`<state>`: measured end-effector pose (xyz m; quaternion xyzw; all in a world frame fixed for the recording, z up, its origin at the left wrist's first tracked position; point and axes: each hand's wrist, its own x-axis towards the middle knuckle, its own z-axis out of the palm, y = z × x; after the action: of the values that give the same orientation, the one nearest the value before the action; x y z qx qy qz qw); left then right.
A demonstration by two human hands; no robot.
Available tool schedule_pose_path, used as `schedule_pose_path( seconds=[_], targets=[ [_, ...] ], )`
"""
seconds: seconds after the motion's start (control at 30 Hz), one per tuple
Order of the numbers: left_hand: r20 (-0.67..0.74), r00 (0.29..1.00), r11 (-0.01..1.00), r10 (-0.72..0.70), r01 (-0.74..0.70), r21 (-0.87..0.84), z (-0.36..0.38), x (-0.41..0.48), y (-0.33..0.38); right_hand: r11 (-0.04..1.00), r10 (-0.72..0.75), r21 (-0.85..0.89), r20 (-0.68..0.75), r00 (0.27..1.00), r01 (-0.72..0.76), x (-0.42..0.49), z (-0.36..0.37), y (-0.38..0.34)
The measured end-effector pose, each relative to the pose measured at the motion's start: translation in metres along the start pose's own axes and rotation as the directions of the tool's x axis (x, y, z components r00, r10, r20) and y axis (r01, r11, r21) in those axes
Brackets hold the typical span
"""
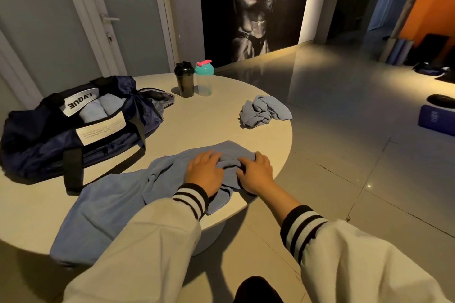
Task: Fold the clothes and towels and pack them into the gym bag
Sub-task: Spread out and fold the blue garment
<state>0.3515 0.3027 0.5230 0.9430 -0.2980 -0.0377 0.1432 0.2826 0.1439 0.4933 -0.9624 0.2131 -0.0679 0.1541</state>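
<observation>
**A:** Where is the piece being worked on?

**B:** The blue cloth (pixel 167 172) lies on the near side of the bench (pixel 209 120), one end hanging over the near edge; towel or garment, I cannot tell. The gym bag (pixel 73 145) stands open to the left, with pale rolled pieces (pixel 96 110) inside.

**A:** And the grip?

**B:** The left grip (pixel 204 172) lies on the cloth, fingers nearly straight, pressing and holding nothing; the right grip (pixel 256 174) has its fingers curled into a bunched ridge of the cloth.

**A:** How will it handle?

**B:** Soft, light and limp, I judge; it will sag and keep no edge by itself. It isn't fragile, and it's unlikely to slide on that matte top. Better to take it by corners or a hem than by the bunch; smooth it flat, then fold.

**A:** Anything else?

**B:** A crumpled cloth (pixel 264 110) lies near the far right edge, not yet folded.
</observation>
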Motion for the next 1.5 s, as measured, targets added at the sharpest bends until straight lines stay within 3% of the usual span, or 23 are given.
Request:
schedule_pose_path(
  seconds=[0.07, 0.13, 0.2, 0.27, 0.37, 0.47, 0.6, 0.7, 0.77, 0.83, 0.9, 1.03, 1.1, 1.2, 1.27, 1.33, 1.4, 1.43, 1.5],
  targets=[
    [0.066, 0.996, 0.997, 0.068, -0.065, -0.037, 0.010, 0.003, 0.011, 0.996, -0.086, -0.007, -0.005, 0.996, 0.086, -0.004, -0.002, 0.003],
    [0.147, 0.986, 0.995, 0.075, -0.084, 0.052, 0.021, 0.001, 0.010, 0.988, -0.145, 0.030, -0.117, 0.983, 0.149, -0.006, -0.011, 0.010],
    [0.183, 0.975, 0.990, 0.126, -0.135, 0.037, 0.027, 0.000, 0.007, 0.989, -0.036, 0.123, -0.312, 0.949, 0.078, -0.003, -0.018, 0.019],
    [0.173, 0.970, 0.984, 0.171, -0.176, 0.015, 0.026, -0.001, 0.010, 0.991, 0.068, 0.132, -0.386, 0.920, -0.018, 0.003, -0.025, 0.023],
    [0.191, 0.969, 0.987, 0.157, -0.156, -0.020, 0.024, 0.002, 0.016, 0.997, 0.064, -0.017, -0.253, 0.965, -0.070, 0.004, -0.019, 0.022],
    [0.178, 0.963, 0.976, 0.201, -0.181, -0.125, 0.019, 0.010, 0.024, 0.993, 0.102, 0.064, -0.106, 0.989, -0.095, 0.004, -0.013, 0.025],
    [0.090, 0.989, 0.921, 0.117, -0.074, -0.384, 0.012, 0.022, 0.033, 0.983, -0.072, 0.158, -0.123, 0.990, 0.091, 0.003, -0.011, 0.025],
    [0.040, 0.997, 0.944, 0.073, -0.056, -0.325, 0.012, 0.032, 0.029, 0.968, -0.180, 0.125, -0.261, 0.948, 0.219, 0.002, -0.013, 0.028],
    [0.159, 0.983, 0.976, 0.091, -0.056, -0.210, 0.011, 0.038, 0.031, 0.984, -0.170, -0.004, -0.323, 0.931, 0.178, 0.005, -0.014, 0.029],
    [0.240, 0.968, 0.997, 0.078, -0.080, -0.001, 0.011, 0.041, 0.037, 0.997, -0.070, -0.060, -0.248, 0.966, 0.056, 0.008, -0.011, 0.029],
    [0.274, 0.960, 0.983, 0.050, -0.096, 0.155, 0.010, 0.043, 0.043, 0.998, 0.060, -0.007, -0.130, 0.990, -0.062, 0.009, -0.008, 0.028],
    [0.220, 0.974, 0.970, -0.060, 0.005, 0.242, 0.018, 0.046, 0.037, 0.997, 0.078, 0.025, -0.004, 0.997, -0.078, 0.013, -0.006, 0.033],
    [0.165, 0.981, 0.979, -0.105, 0.073, 0.189, 0.020, 0.047, 0.032, 0.989, 0.146, 0.005, 0.003, 0.989, -0.146, 0.018, -0.009, 0.040],
    [0.102, 0.995, 0.996, 0.001, -0.011, 0.093, 0.025, 0.041, 0.031, 0.970, 0.243, 0.015, -0.074, 0.967, -0.243, 0.019, -0.019, 0.042],
    [0.147, 0.986, 0.994, 0.082, -0.093, 0.066, 0.032, 0.039, 0.035, 0.991, 0.132, 0.036, -0.182, 0.974, -0.128, 0.012, -0.022, 0.026],
    [0.163, 0.981, 0.995, 0.104, -0.103, -0.009, 0.035, 0.041, 0.039, 0.999, -0.006, 0.052, -0.197, 0.980, 0.017, 0.003, -0.020, 0.006],
    [0.057, 0.994, 0.951, 0.095, -0.074, -0.301, 0.032, 0.040, 0.041, 0.990, -0.041, 0.130, -0.099, 0.994, 0.054, -0.003, -0.017, -0.002],
    [-0.023, 0.998, 0.883, 0.060, -0.064, -0.466, 0.028, 0.038, 0.039, 0.988, -0.021, 0.152, -0.050, 0.999, 0.029, -0.004, -0.018, 0.001],
    [-0.174, 0.984, 0.831, -0.044, -0.060, -0.552, 0.019, 0.031, 0.027, 0.994, 0.051, 0.099, 0.001, 0.999, -0.051, -0.004, -0.021, 0.011]
  ],
)
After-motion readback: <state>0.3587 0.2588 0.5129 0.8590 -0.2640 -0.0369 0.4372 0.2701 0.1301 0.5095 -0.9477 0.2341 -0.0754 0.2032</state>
